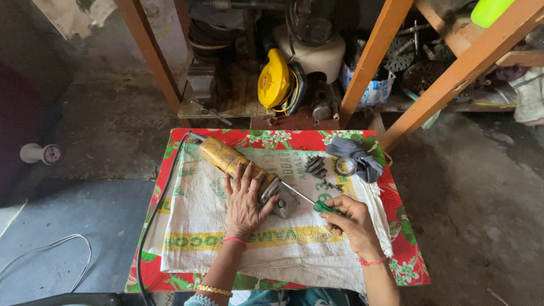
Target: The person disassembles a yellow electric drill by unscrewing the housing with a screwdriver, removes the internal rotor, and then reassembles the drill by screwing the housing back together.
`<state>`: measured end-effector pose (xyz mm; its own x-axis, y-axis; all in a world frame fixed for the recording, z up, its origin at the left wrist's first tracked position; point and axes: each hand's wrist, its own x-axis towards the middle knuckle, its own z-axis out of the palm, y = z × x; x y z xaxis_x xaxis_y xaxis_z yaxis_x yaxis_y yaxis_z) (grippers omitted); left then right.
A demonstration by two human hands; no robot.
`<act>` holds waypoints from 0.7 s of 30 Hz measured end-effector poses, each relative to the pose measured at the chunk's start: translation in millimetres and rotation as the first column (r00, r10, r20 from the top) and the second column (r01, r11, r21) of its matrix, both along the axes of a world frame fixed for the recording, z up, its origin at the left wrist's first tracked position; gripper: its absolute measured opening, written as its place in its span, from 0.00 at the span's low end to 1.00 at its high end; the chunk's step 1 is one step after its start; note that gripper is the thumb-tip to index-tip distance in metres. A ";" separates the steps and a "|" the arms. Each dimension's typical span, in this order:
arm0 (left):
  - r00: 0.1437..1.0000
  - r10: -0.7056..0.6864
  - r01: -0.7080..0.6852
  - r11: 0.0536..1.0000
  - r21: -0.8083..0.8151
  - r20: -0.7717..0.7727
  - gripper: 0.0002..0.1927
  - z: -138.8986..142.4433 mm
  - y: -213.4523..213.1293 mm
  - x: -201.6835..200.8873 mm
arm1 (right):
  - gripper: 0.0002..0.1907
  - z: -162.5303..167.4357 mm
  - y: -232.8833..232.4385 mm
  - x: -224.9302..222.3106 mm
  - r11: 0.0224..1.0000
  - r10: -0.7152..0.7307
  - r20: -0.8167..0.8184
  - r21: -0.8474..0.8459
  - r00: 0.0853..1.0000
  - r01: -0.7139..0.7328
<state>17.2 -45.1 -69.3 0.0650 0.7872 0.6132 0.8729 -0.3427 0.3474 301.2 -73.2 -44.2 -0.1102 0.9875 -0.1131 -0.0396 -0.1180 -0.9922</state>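
Observation:
A yellow-bodied angle grinder (226,158) with a grey metal head (281,199) lies diagonally on a white woven sack (215,238) spread over a small table. My left hand (245,198) rests flat on the grinder's body, pressing it down. A green-handled screwdriver (317,204) is gripped in my right hand (351,221), its thin shaft pointing up-left with the tip at the grinder's head. Several small dark metal parts (317,167) lie just beyond the head, apart from both hands.
A red floral cloth (408,266) covers the table under the sack. A grey rag (354,156) and a roll of tape (344,166) lie at the far right. The grinder's black cord (156,215) trails off the left edge. Orange wooden shelf legs (371,56) and a yellow blower (275,79) stand behind.

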 end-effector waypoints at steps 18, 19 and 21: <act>1.000 0.004 -0.004 1.000 -0.019 -0.007 0.39 3.0 0.5 0.8 | 0.15 -20.1 4.9 2.3 0.996 0.025 0.103 0.080 0.994 -0.033; 1.000 -0.002 0.002 1.000 -0.023 -0.010 0.39 4.5 0.0 0.3 | 0.14 -21.9 4.6 1.9 0.994 0.040 0.117 0.101 0.992 -0.052; 0.998 -0.025 0.027 0.999 -0.045 0.053 0.40 7.4 -2.7 0.2 | 0.11 -25.6 4.6 -2.6 0.986 0.056 0.257 0.139 0.965 -0.094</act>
